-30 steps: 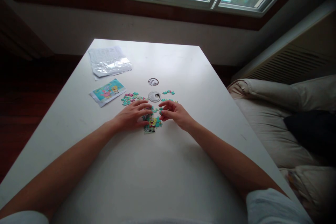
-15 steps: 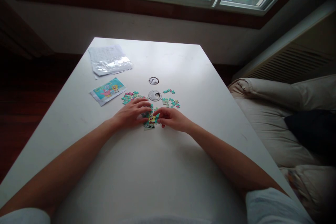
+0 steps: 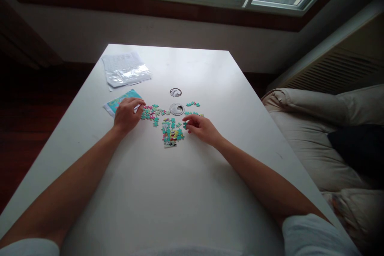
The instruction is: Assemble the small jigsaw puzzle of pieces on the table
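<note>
A partly joined jigsaw puzzle [image 3: 170,137] with cartoon figures lies on the white table. Right of it, my right hand [image 3: 202,129] pinches a small teal puzzle piece [image 3: 185,125] between thumb and fingers. My left hand [image 3: 127,115] is over the right part of the picture card [image 3: 117,104], beside a spread of loose teal and pink puzzle pieces [image 3: 153,113]. Its fingers are curved, with a gap to the thumb where the card's white edge shows. More pieces [image 3: 193,104] lie beyond my right hand, which partly covers some of them.
Two round openings sit in the tabletop: a grey ring [image 3: 177,109] and a hole with crumpled white stuff [image 3: 175,92] behind it. A clear plastic bag with papers [image 3: 127,70] lies at the far left. A beige sofa [image 3: 303,140] stands on the right, below the window side.
My left hand has left the joined puzzle and moved left and away onto the picture card. My right hand has drawn back a little to the right, uncovering the puzzle.
</note>
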`<state>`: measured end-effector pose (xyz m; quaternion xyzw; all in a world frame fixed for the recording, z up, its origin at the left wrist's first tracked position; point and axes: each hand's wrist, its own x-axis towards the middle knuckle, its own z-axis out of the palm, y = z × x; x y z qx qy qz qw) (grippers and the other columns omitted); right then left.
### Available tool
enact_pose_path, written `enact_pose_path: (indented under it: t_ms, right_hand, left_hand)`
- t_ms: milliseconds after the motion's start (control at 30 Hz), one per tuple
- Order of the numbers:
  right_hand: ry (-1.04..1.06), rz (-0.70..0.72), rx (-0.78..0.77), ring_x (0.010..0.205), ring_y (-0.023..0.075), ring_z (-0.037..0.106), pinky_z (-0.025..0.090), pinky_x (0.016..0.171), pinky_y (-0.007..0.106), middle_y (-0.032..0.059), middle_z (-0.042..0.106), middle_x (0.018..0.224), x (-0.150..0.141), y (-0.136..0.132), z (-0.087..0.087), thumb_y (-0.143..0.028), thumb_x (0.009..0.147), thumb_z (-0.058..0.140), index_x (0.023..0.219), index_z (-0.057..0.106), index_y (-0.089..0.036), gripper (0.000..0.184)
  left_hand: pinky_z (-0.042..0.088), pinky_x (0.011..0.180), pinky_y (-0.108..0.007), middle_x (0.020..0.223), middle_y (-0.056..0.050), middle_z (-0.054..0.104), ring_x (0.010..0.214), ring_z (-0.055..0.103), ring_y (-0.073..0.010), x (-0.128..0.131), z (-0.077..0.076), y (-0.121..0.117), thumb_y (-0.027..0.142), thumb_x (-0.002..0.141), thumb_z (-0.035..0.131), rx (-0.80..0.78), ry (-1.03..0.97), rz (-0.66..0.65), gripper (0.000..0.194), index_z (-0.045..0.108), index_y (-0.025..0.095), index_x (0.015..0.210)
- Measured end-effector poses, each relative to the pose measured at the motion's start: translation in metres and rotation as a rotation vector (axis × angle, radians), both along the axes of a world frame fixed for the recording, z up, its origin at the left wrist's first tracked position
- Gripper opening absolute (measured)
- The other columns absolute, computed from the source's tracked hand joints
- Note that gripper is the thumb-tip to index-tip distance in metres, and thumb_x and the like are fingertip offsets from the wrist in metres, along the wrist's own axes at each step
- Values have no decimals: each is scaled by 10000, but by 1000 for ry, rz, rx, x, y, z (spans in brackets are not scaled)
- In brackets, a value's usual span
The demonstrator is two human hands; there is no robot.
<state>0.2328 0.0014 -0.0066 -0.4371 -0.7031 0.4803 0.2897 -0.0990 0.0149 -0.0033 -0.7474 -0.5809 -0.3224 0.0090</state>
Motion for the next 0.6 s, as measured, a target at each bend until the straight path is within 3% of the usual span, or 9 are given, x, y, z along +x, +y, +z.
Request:
enact_pose_path:
  t_ms: [300,600]
  right_hand:
    - [11,-17,-36,690,142,672,542,720,288,-11,708,809,-3,2,-1,-258,807,645,1072,637,-229,266]
    - [7,-14,-38,690,140,658,506,685,272,-18,694,810,-2,3,-2,-263,811,641,1067,617,-233,259]
  left_hand:
    - [426,1092,-420,1143,-38,728,1125,623,-241,9,-7,-3,288,964,524,-58,30,-123,224,736,226,1002]
    - [430,1092,-436,1148,-40,725,1138,617,-245,13,-5,-5,284,954,532,-95,40,-154,220,741,231,996]
